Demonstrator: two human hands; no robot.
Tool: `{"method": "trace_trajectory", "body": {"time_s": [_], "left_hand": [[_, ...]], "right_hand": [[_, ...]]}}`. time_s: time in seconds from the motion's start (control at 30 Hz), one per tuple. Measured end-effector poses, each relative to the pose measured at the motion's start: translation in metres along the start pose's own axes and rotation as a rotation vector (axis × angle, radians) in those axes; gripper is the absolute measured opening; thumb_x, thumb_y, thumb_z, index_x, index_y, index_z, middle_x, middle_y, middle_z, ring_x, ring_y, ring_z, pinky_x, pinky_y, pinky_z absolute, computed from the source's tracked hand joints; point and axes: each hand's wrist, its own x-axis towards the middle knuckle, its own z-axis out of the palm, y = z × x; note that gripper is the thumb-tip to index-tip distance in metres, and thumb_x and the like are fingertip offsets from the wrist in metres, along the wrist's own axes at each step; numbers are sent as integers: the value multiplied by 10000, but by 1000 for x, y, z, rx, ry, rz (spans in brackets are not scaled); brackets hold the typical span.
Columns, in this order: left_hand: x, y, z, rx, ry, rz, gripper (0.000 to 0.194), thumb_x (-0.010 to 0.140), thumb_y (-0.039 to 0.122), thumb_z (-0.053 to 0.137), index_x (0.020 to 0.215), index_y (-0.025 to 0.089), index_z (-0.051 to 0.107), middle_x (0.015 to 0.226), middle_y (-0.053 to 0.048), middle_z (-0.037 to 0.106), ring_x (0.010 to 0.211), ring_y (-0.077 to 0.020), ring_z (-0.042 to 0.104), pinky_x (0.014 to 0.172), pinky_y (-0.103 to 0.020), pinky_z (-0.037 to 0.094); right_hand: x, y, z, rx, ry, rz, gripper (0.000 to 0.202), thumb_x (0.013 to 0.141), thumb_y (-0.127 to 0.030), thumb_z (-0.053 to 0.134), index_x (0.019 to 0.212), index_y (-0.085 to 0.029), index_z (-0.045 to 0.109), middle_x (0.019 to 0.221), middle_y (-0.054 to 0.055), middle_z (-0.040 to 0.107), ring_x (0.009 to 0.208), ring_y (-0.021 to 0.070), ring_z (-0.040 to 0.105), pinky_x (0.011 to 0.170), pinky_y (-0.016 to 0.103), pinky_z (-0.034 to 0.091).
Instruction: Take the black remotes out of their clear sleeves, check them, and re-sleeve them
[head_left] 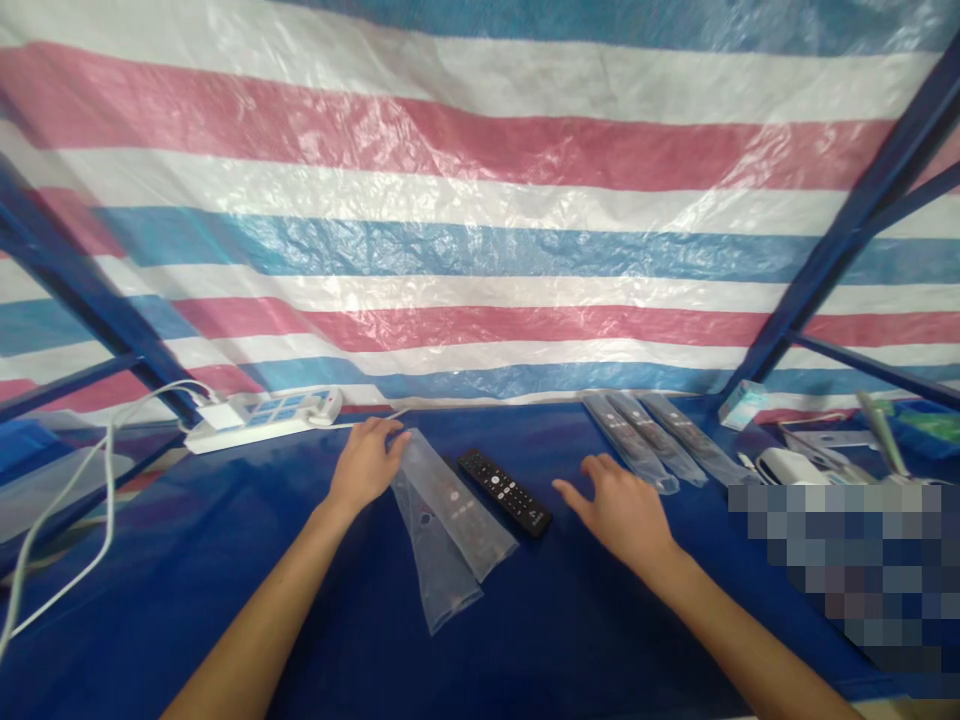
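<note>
Far left: white cable [110, 490], then power strip [262, 420] at the back of the blue table [337, 620]. Left hand [366, 462], fingers bent, at the top end of two overlapping clear bags [459, 505]; pinching or merely touching, cannot tell. Black remote control [505, 492] lies bare just right of them, between the hands. Right hand [622, 508]: thumb spread from fingers, gripping nothing. Step, as judged: handling bags beside the loose remote; lifting it would call for closing the right fingers around it. Farther right: three bagged remotes [654, 437], small box [742, 405]. Behind: striped tarp [487, 230], blue frame [825, 258].
</note>
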Motion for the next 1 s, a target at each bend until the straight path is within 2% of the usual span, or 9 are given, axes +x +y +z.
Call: {"method": "trace_trajectory", "body": {"time_s": [0.07, 0.13, 0.2, 0.33, 0.53, 0.63, 0.73, 0.9, 1.0], "left_hand": [[-4, 3, -3, 89, 95, 54, 369, 862, 386, 393, 968, 142, 649, 979, -142, 658, 966, -307, 567, 896, -456, 444], [-6, 11, -8, 124, 144, 114, 362, 891, 363, 368, 964, 142, 645, 968, -139, 652, 962, -304, 559, 888, -451, 447], [-6, 23, -13, 131, 166, 166, 345, 907, 350, 365, 935, 150, 645, 947, -126, 649, 941, -295, 557, 877, -437, 452], [-7, 59, -19, 58, 119, 267, 286, 922, 303, 380, 912, 170, 634, 932, -87, 654, 926, -257, 566, 896, -400, 443], [-1, 125, -14, -54, -176, 365, 256, 931, 277, 399, 950, 203, 643, 978, -58, 662, 981, -221, 576, 915, -351, 440], [15, 153, 2, -38, -356, 362, 268, 929, 281, 401, 1010, 193, 641, 1030, -73, 659, 1022, -234, 576, 902, -356, 447], [37, 169, 31, 7, -510, 277, 266, 910, 269, 430, 1031, 169, 645, 1087, -109, 656, 1059, -254, 583, 888, -350, 452], [69, 172, 79, 49, -633, 157, 184, 861, 266, 547, 862, 140, 681, 982, -135, 692, 999, -244, 631, 835, -293, 473], [78, 168, 96, 31, -690, 125, 190, 890, 299, 549, 919, 144, 655, 988, -86, 674, 949, -197, 629, 831, -324, 497]], "right_hand": [[8, 23, -5, -152, 30, 175, 387, 916, -460, 446, 1016, -128, 617, 960, 156, 666, 837, 264, 681, 615, 303, 467], [15, 41, -6, -217, -61, 265, 365, 912, -396, 476, 1040, -90, 629, 979, 204, 669, 892, 300, 678, 661, 333, 487], [22, 51, -4, -212, -170, 265, 293, 908, -288, 480, 996, -74, 660, 959, 222, 684, 922, 317, 676, 696, 351, 493], [25, 47, 3, -130, -248, 117, 262, 887, -137, 428, 951, -102, 680, 960, 184, 708, 915, 274, 683, 715, 319, 482], [-1, 32, 3, 14, -267, -181, 275, 915, -158, 378, 918, -178, 652, 984, 82, 700, 910, 191, 662, 752, 257, 446], [-19, 33, 2, 128, -255, -336, 244, 912, -162, 396, 875, -193, 636, 951, 55, 681, 871, 163, 641, 749, 238, 431], [-33, 40, 2, 278, -204, -421, 235, 924, -219, 408, 834, -204, 625, 907, 41, 654, 816, 154, 617, 717, 244, 430], [-46, 61, 9, 428, -2, -249, 308, 940, -422, 399, 896, -221, 628, 866, 39, 629, 779, 164, 612, 693, 265, 448], [-50, 72, 15, 479, 88, -173, 369, 946, -457, 356, 848, -216, 617, 785, 34, 614, 691, 156, 593, 635, 263, 444]]}}
